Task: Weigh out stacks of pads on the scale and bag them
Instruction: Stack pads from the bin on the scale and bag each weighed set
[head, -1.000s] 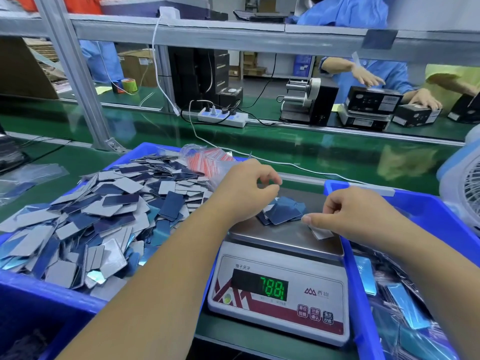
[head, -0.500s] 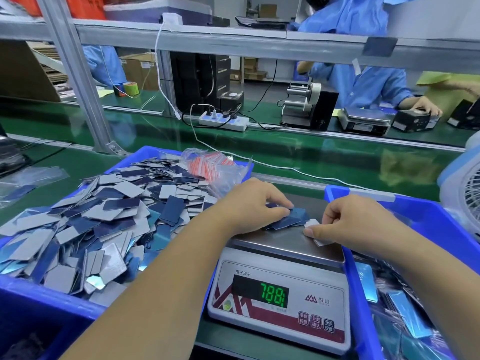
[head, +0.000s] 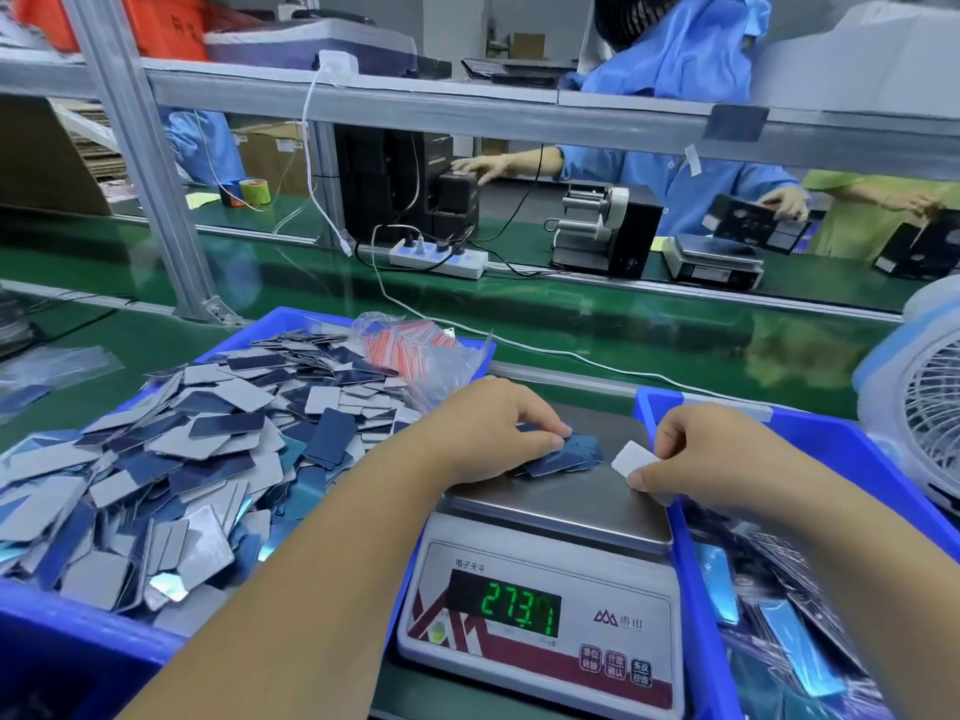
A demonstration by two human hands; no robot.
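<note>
A white digital scale (head: pixel 540 615) stands in front of me, its green display showing 273.1. A small heap of blue pads (head: pixel 566 457) lies on its steel pan (head: pixel 571 504). My left hand (head: pixel 488 433) rests on that heap, thumb and fingers pinching the pads. My right hand (head: pixel 701 454) pinches one white-grey pad (head: pixel 631 456) at the pan's right edge. A blue bin (head: pixel 78 631) on the left is heaped with loose blue and grey pads (head: pixel 171 459).
A bag of red-striped small bags (head: pixel 415 350) lies at the left bin's far corner. A second blue bin (head: pixel 852 449) on the right holds bagged pads. A fan (head: pixel 924 407) stands far right. Beyond the green conveyor, other people work with a power strip (head: pixel 441 259) nearby.
My left hand came down from above the pan onto the blue pads and grips them. The display jumped from 78.8 to 273.1. The right hand lifted its pad slightly.
</note>
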